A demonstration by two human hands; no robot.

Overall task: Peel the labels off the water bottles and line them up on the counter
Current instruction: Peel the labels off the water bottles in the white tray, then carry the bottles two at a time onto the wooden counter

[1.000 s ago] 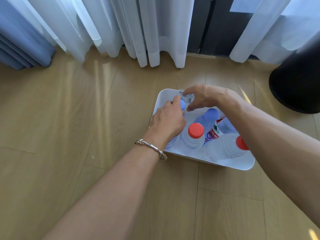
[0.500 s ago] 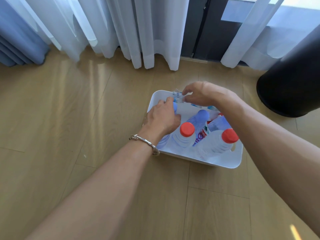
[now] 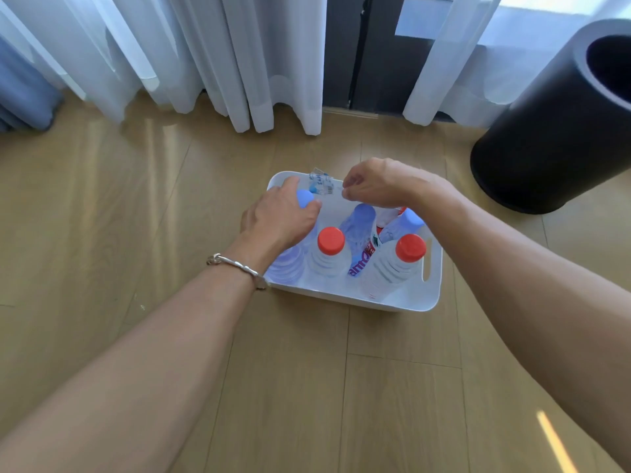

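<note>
Our left hand grips a blue-capped bottle standing in the far left corner of the white bin on the floor. Our right hand curls just beside the bottle's loose label; we cannot tell whether it pinches it.

A home room: wood-plank floor, sheer white curtains, glass door beyond.

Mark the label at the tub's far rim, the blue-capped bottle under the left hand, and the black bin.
label (image 3: 321, 182): head view, its printed middle.
blue-capped bottle (image 3: 304, 198): head view, the visible cap.
black bin (image 3: 546, 141): head view, outer side wall.
</note>
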